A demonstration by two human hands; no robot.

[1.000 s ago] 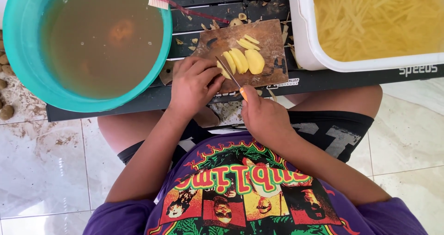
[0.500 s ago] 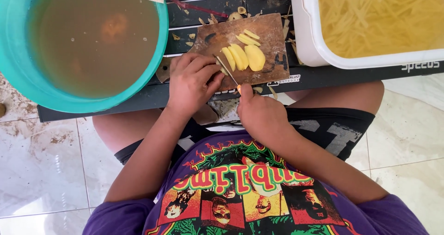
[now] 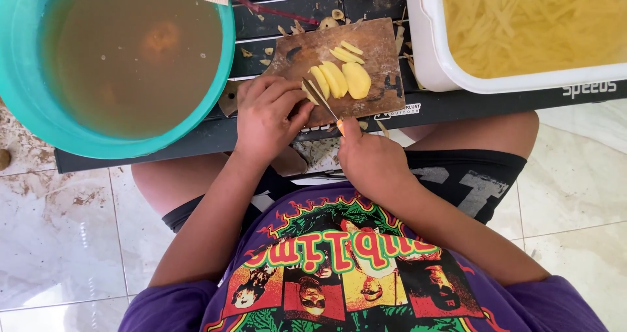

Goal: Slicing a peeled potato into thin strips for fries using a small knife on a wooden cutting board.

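On the wooden board [image 3: 366, 41], the right hand [image 3: 369, 159] holds a knife [image 3: 320, 100] against potato slices [image 3: 336, 80].

A: Any labels or signs?
B: Small white rectangular label [image 3: 397, 111] w/ dark print on the black table's near edge, centre. White lettering [image 3: 590, 89] on the same edge, far right. No pkgs, no screens.
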